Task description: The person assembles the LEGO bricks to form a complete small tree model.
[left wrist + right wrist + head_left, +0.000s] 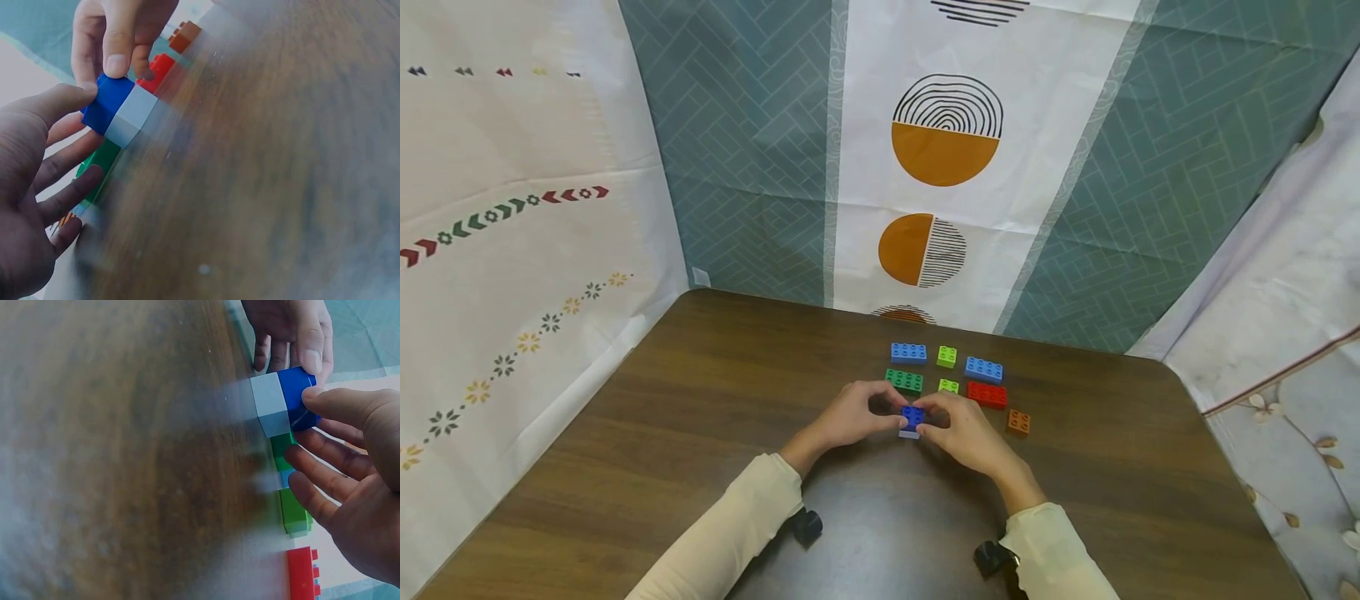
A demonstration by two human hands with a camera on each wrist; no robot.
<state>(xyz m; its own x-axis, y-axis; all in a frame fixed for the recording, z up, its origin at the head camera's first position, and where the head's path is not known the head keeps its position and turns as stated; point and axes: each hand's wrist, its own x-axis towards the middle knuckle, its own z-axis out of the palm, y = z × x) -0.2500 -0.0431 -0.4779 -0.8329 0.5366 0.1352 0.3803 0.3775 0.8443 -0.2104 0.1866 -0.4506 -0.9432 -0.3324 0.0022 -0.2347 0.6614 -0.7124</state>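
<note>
A dark blue toy brick (pixel 912 416) sits on top of a white brick (pixel 909 433) near the middle of the wooden table. From the left side my left hand (pixel 859 412) pinches the blue brick between thumb and fingers. My right hand (pixel 964 427) pinches the same brick from the right side. In the left wrist view, the blue brick (pixel 109 103) and white brick (pixel 132 117) are lined up face to face. The right wrist view has the thumb of the right hand (pixel 369 481) on the blue brick (pixel 296 400), its lower fingers spread loosely.
Beyond the hands lie a dark green brick (pixel 904 381), two light blue bricks (pixel 908 353) (pixel 984 369), two lime bricks (pixel 947 357) (pixel 949 386) and a red brick (pixel 987 395). An orange brick (pixel 1018 422) lies right of the right hand. Patterned cloths (pixel 760 167) hang around the table (pixel 1120 467).
</note>
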